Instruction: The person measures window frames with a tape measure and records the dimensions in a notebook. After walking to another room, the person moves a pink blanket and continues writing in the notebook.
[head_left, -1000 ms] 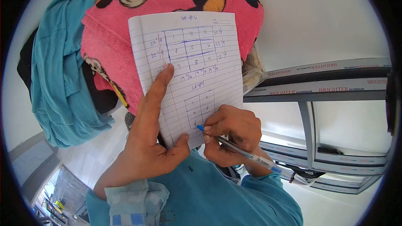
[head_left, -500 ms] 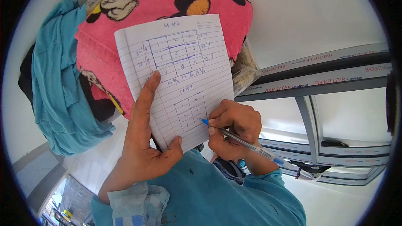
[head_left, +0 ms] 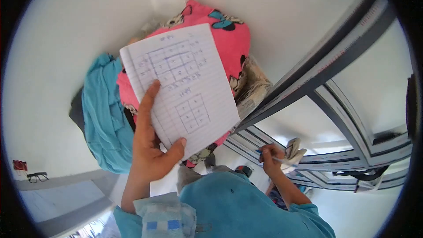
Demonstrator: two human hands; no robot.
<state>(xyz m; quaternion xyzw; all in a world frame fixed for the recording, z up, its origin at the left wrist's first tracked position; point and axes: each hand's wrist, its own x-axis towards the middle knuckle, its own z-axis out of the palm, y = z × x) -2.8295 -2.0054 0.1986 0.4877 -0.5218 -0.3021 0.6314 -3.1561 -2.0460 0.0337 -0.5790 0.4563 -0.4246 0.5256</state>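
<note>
My left hand (head_left: 152, 147) grips a lined paper pad (head_left: 218, 105) by its lower left side, index finger and thumb lying over the page. Two hand-drawn grids in blue ink show on the sheet, the upper one larger, with numbers in the cells and along its edges. Off to the right of the pad, my right hand (head_left: 272, 156) pinches a clear pen (head_left: 285, 162) with a blue tip. Just behind that hand, overlapping it in this view, is a pale crumpled cloth-like thing (head_left: 294, 149).
Behind the pad sits a bundle in a pink cartoon-print blanket (head_left: 231, 39), with teal cloth (head_left: 103, 114) beside it. Taped aluminum frames (head_left: 335, 66) lean along the right. Eyeglasses (head_left: 38, 176) lie at the far left on a pale surface.
My right hand has left the lower grid and moved right and down with the pen. The left hand still holds the pad. The view has turned and pulled back.
</note>
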